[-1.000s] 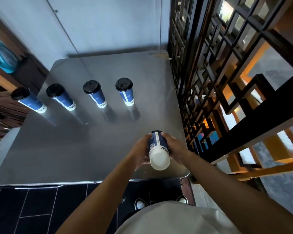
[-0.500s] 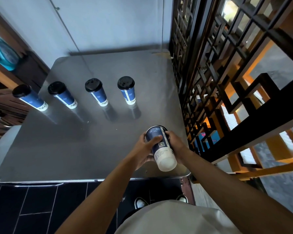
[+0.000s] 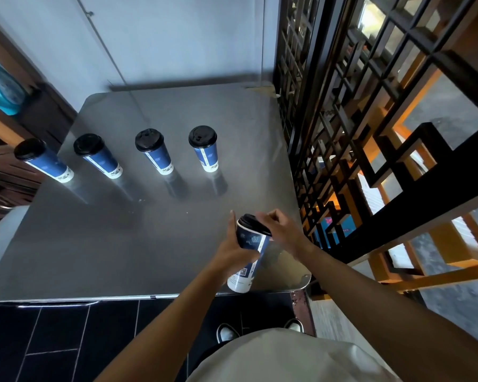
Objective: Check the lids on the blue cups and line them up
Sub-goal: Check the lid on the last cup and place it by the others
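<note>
Several blue paper cups with black lids stand upright in a row across the steel table (image 3: pixel 94 244); the rightmost (image 3: pixel 204 149) stands beside another (image 3: pixel 154 151). Near the table's front right corner my left hand (image 3: pixel 233 250) grips the body of one more blue cup (image 3: pixel 250 253), held tilted above the table with its white base toward me. My right hand (image 3: pixel 280 227) rests on that cup's black lid (image 3: pixel 254 224), fingers curled over the rim.
A dark wooden lattice screen (image 3: pixel 370 128) runs along the table's right edge. A pale wall (image 3: pixel 163 37) stands behind the table. Dark shelving (image 3: pixel 9 111) is at the left. Black floor tiles (image 3: pixel 53 343) lie below the front edge.
The held cup has turned from base-up toward lid-up. My right hand moved from the cup's side onto its lid; my left hand still holds the body.
</note>
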A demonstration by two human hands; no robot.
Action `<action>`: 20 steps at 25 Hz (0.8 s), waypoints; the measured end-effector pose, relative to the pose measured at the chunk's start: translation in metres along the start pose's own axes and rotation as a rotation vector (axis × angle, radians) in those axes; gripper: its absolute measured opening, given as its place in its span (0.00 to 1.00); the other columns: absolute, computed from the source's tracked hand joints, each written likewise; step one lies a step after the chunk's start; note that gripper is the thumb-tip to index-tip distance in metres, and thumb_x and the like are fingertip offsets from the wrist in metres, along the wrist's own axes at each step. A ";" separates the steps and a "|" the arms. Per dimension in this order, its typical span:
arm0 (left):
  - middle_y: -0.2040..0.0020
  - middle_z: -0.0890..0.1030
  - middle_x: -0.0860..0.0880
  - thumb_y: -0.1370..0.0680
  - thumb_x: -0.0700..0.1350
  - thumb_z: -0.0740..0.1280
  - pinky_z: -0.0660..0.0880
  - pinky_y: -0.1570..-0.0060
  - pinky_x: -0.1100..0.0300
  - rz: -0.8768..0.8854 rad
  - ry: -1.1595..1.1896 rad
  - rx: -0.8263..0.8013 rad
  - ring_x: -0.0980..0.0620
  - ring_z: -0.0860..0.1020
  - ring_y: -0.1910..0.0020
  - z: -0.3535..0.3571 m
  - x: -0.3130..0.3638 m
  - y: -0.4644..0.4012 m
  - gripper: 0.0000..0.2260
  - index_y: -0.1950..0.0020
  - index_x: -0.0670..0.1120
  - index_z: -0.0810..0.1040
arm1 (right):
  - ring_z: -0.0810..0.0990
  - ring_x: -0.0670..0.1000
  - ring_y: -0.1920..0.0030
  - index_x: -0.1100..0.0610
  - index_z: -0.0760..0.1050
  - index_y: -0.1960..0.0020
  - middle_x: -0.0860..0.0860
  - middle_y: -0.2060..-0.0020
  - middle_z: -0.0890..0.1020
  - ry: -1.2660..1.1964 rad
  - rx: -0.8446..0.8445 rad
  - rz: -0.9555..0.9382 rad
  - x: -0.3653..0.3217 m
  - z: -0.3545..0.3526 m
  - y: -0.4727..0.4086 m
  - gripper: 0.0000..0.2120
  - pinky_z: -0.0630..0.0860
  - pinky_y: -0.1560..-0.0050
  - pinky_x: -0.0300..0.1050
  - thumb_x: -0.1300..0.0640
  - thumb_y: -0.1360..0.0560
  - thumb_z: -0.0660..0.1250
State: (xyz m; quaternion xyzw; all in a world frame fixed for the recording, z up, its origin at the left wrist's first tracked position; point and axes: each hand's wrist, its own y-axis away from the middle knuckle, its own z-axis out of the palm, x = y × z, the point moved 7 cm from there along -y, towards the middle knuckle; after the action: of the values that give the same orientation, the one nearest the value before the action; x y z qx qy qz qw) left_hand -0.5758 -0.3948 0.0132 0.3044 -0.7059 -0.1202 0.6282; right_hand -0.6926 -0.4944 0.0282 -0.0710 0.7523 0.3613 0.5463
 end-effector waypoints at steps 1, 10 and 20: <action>0.40 0.80 0.50 0.31 0.30 0.70 0.78 0.60 0.64 0.014 -0.004 -0.009 0.55 0.81 0.48 0.003 -0.003 -0.001 0.55 0.18 0.61 0.39 | 0.82 0.52 0.50 0.58 0.76 0.44 0.52 0.49 0.82 0.101 0.007 -0.034 -0.002 -0.001 -0.001 0.30 0.78 0.46 0.48 0.34 0.32 0.71; 0.44 0.77 0.48 0.32 0.23 0.70 0.78 0.58 0.69 0.194 -0.001 0.033 0.56 0.78 0.49 0.020 -0.014 -0.011 0.37 0.32 0.54 0.65 | 0.72 0.51 0.37 0.52 0.66 0.24 0.51 0.37 0.66 0.495 -0.095 -0.228 -0.019 0.006 0.016 0.33 0.78 0.39 0.43 0.46 0.26 0.68; 0.40 0.80 0.54 0.38 0.44 0.82 0.80 0.45 0.59 0.269 -0.095 0.021 0.55 0.80 0.43 0.025 -0.042 -0.018 0.43 0.27 0.53 0.67 | 0.75 0.51 0.45 0.47 0.64 0.34 0.49 0.40 0.73 0.969 -0.027 -0.413 -0.022 0.041 0.027 0.26 0.79 0.48 0.47 0.36 0.25 0.64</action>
State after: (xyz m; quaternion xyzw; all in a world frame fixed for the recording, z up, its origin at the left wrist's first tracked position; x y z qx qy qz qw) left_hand -0.5940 -0.3898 -0.0351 0.2075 -0.7706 -0.0419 0.6012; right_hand -0.6662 -0.4557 0.0540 -0.3840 0.8842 0.1815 0.1946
